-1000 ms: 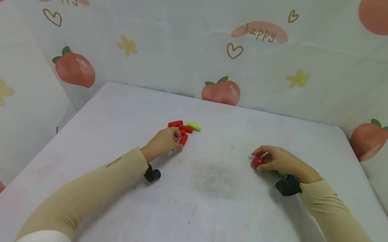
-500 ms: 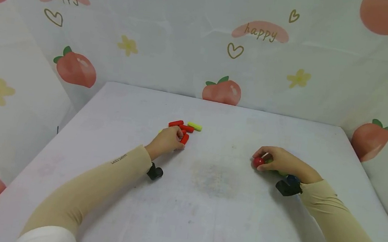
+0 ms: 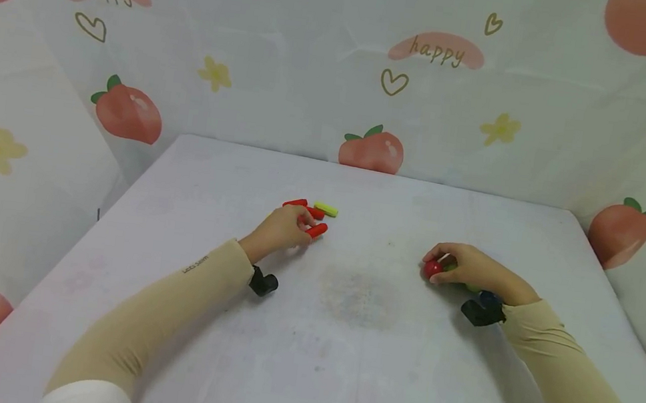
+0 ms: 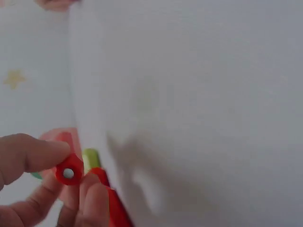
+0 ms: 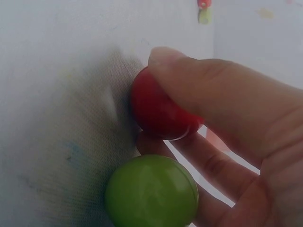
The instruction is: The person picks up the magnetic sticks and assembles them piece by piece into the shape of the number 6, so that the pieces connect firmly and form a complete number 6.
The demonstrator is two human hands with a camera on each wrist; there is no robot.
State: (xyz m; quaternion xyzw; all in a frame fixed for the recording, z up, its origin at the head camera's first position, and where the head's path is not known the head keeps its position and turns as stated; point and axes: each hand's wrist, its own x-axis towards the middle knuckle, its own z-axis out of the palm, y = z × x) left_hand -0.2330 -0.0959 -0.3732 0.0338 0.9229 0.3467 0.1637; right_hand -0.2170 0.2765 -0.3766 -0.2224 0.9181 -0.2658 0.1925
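Note:
Between thumb and fingers, my left hand [image 3: 283, 229] pinches a short red rod [image 3: 317, 230]; in the left wrist view the end of this red rod [image 4: 68, 173] faces the camera and has a round whitish centre. Beyond the fingers lie more red rods [image 3: 317, 213] and a yellow-green rod [image 3: 325, 209], partly covered by the hand. Over on the right, my right hand [image 3: 469, 268] holds a red ball [image 5: 161, 106] with the thumb on one side and fingers on the other. Just below it in the right wrist view is a green ball [image 5: 151, 191], close to the fingers.
A second green ball [image 3: 472, 288] and a blue ball [image 3: 489, 298] sit under the right hand and wrist. The white table [image 3: 339, 365] meets a printed cloth backdrop [image 3: 316, 59]. Black wrist cameras [image 3: 264, 283] stick out below both hands.
The red rod in my left hand has swung from nearly upright to slanting right, and that hand has shifted slightly right. A yellow bit behind it is now hidden. The right hand keeps still.

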